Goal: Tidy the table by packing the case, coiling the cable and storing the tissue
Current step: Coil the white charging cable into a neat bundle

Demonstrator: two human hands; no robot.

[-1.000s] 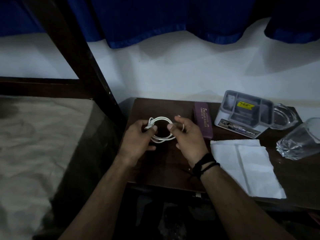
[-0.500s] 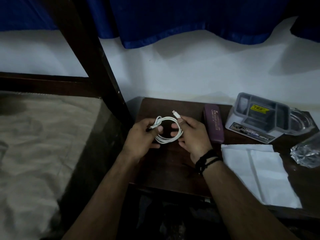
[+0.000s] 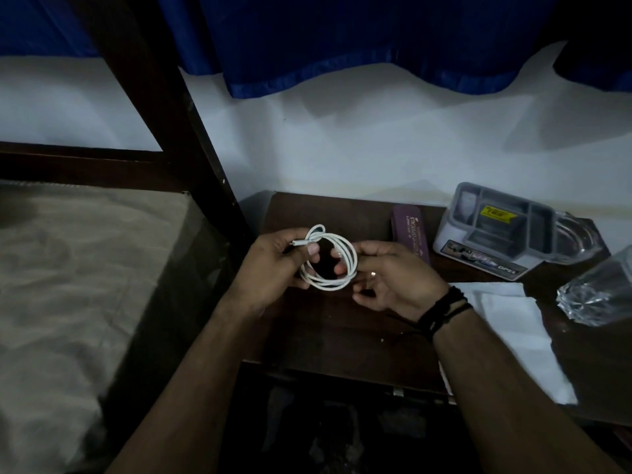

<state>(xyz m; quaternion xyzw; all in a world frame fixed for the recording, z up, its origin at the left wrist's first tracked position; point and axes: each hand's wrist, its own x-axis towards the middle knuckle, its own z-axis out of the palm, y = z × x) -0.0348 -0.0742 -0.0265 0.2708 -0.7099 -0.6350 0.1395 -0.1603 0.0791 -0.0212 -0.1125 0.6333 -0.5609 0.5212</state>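
Item: white cable [image 3: 330, 265], wound into a loose ring of several turns and held clear above the dark table [image 3: 335, 336]. Left hand [image 3: 273, 268] closed on the ring's upper left arc, thumb and forefinger pinching the turns together where a plug end lies along them. Right hand [image 3: 393, 282] at the opposite arc, fingertips touching the turns from the right, the other fingers loosely curled; whether it truly pinches the ring or only steadies it cannot be told in this dim light. Status, coiling: judged nearly complete, since the ring is formed and no long free tail shows, though the second end is not visible and the coil is neither secured nor set down. Item: purple case [image 3: 410, 239], lying closed on the table just beyond the right hand's fingers; whether it is packed cannot be told. Item: white tissue [image 3: 513, 333], spread flat to the right of the right wrist, not yet stored. Also right of the grip: a grey compartment tray [image 3: 496, 234], and a clear glass [image 3: 595, 292] lying on its side. Outstanding, as judged: finish and place the coil, attend to the case, stow the tissue.
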